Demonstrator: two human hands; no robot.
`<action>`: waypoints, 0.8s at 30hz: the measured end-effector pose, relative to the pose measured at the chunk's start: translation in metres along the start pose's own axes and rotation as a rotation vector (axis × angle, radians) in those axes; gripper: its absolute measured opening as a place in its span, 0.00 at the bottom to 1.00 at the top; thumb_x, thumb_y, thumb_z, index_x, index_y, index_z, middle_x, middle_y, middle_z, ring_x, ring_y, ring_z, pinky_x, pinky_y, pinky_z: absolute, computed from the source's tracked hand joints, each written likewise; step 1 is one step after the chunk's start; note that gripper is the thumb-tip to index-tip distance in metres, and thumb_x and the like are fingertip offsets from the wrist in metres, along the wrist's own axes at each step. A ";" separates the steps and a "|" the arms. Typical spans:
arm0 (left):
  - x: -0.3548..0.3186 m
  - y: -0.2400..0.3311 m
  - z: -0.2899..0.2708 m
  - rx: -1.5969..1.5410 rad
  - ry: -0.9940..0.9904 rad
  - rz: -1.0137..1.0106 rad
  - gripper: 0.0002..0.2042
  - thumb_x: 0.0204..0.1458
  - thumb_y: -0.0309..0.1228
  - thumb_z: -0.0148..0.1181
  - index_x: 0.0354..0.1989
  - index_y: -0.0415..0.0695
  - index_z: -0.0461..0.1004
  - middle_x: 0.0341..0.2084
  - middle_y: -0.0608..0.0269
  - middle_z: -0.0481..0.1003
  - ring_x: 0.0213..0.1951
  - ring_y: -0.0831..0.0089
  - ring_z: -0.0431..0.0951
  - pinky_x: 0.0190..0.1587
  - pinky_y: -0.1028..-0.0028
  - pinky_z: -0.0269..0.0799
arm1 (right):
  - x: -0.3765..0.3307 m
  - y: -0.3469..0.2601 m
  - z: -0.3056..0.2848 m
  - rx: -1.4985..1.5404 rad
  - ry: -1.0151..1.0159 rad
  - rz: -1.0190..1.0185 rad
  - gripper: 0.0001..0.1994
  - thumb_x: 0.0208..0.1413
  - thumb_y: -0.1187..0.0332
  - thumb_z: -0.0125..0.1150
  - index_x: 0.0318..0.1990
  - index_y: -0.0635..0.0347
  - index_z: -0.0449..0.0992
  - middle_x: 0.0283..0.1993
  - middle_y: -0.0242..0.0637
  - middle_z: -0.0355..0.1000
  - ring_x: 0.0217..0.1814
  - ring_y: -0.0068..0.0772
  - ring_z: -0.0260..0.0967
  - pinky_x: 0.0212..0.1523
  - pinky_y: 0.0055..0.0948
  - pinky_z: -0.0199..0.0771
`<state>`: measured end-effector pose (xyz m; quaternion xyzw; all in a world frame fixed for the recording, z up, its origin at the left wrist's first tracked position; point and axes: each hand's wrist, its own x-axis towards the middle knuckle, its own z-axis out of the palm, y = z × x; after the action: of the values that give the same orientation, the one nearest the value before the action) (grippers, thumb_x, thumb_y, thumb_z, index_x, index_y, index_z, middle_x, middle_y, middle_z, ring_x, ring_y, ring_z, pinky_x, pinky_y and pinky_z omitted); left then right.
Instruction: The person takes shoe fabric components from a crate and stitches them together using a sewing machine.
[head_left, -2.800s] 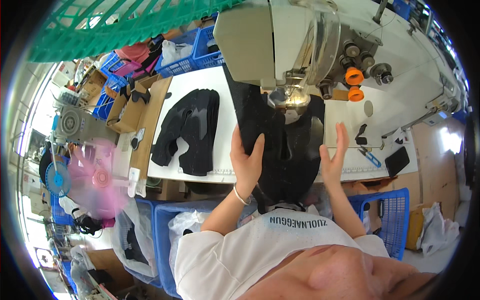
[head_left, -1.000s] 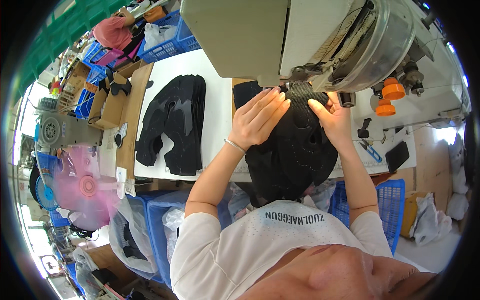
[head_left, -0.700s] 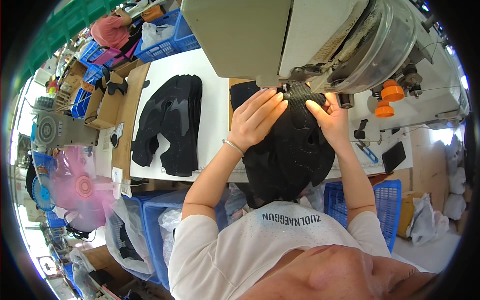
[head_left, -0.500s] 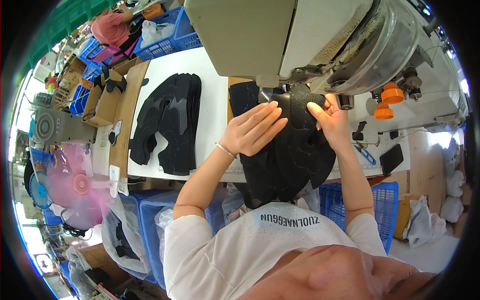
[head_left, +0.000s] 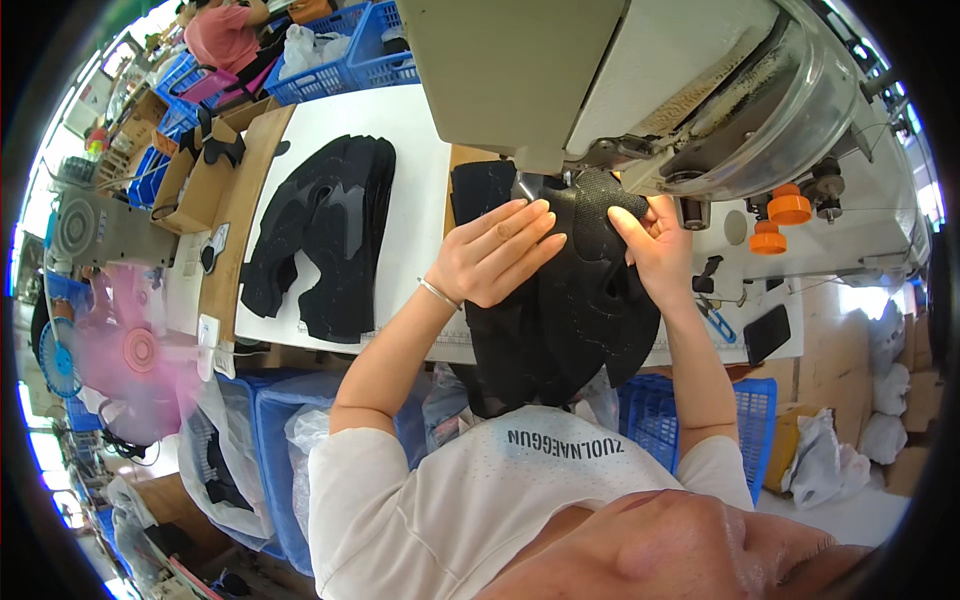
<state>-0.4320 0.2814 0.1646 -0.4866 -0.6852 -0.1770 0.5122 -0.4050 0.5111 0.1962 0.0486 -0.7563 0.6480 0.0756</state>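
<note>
Just right of the frame's centre, the thumb of the right hand (head_left: 662, 250) presses on a dark mesh patch (head_left: 600, 215), its other fingers tucked mostly out of sight behind the edge, so the cloth is pinched there. To its left, the left hand (head_left: 492, 262) lies flat over the same black cloth (head_left: 560, 325), fingers (head_left: 518, 228) stretched out nearly side by side and clamped on nothing; a thin bracelet (head_left: 438, 294) circles that wrist. Just above those fingertips sits a shiny metal foot (head_left: 527, 186), under the pale sewing machine (head_left: 505, 75) that fills the upper middle. The cloth spreads over the front edge of the white desk (head_left: 420, 165) and hangs down toward the person's white shirt (head_left: 480, 480).

Left of centre, well apart from the hands, a stack of black cut pieces (head_left: 350, 235) lies on the desk. Right of centre are blue snips (head_left: 718, 322) and a flat black rectangle (head_left: 768, 333), with orange knobs (head_left: 789, 204) above. Farther out, a pink fan (head_left: 138, 349) stands at the left, and a blue crate (head_left: 762, 420) at the lower right.
</note>
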 end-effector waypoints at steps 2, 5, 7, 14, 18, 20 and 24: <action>0.001 -0.002 0.001 -0.005 0.016 0.000 0.12 0.41 0.26 0.62 0.36 0.39 0.82 0.38 0.53 0.81 0.44 0.59 0.82 0.49 0.64 0.81 | 0.002 -0.001 -0.001 0.007 0.000 -0.007 0.10 0.58 0.67 0.65 0.40 0.64 0.76 0.21 0.23 0.67 0.18 0.13 0.60 0.20 0.19 0.59; 0.003 -0.001 0.003 0.002 0.026 -0.013 0.12 0.41 0.25 0.62 0.36 0.39 0.82 0.37 0.53 0.81 0.44 0.60 0.82 0.48 0.64 0.81 | 0.007 -0.001 -0.002 -0.055 0.026 0.005 0.10 0.57 0.66 0.66 0.39 0.64 0.76 0.21 0.24 0.67 0.18 0.14 0.60 0.21 0.19 0.60; 0.005 -0.002 0.004 0.008 0.030 -0.017 0.12 0.41 0.25 0.62 0.36 0.39 0.82 0.37 0.54 0.81 0.44 0.60 0.82 0.48 0.64 0.81 | 0.012 -0.002 -0.005 -0.109 0.018 0.039 0.11 0.56 0.66 0.68 0.36 0.64 0.75 0.21 0.26 0.68 0.18 0.17 0.62 0.21 0.20 0.61; 0.008 -0.005 0.008 0.039 0.024 -0.049 0.13 0.41 0.25 0.63 0.37 0.39 0.82 0.38 0.54 0.80 0.45 0.60 0.82 0.48 0.64 0.81 | 0.026 0.008 -0.014 -0.277 0.037 0.055 0.17 0.57 0.60 0.67 0.20 0.57 0.72 0.18 0.22 0.65 0.18 0.13 0.56 0.19 0.21 0.51; 0.006 -0.005 0.010 0.015 0.018 -0.100 0.14 0.40 0.23 0.63 0.38 0.39 0.82 0.40 0.55 0.79 0.46 0.59 0.82 0.49 0.64 0.81 | 0.031 0.021 -0.021 -0.396 -0.005 -0.050 0.10 0.61 0.64 0.60 0.33 0.60 0.81 0.17 0.23 0.59 0.19 0.15 0.55 0.22 0.22 0.52; 0.003 -0.006 0.010 -0.038 0.010 -0.153 0.16 0.38 0.20 0.62 0.40 0.39 0.81 0.42 0.55 0.78 0.48 0.59 0.80 0.50 0.64 0.79 | 0.034 0.031 -0.026 -0.493 -0.043 -0.102 0.10 0.63 0.66 0.57 0.42 0.60 0.83 0.19 0.24 0.59 0.21 0.15 0.55 0.23 0.22 0.54; 0.030 0.015 -0.013 -0.157 -0.106 -0.338 0.18 0.40 0.20 0.61 0.43 0.39 0.80 0.43 0.56 0.78 0.48 0.60 0.78 0.51 0.63 0.75 | 0.047 0.072 -0.042 -0.509 -0.067 -0.255 0.18 0.45 0.78 0.67 0.43 0.64 0.65 0.33 0.37 0.71 0.31 0.30 0.72 0.31 0.29 0.72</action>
<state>-0.4122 0.2938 0.1924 -0.4116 -0.7673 -0.2876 0.3989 -0.4610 0.5654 0.1406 0.1443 -0.8845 0.4204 0.1414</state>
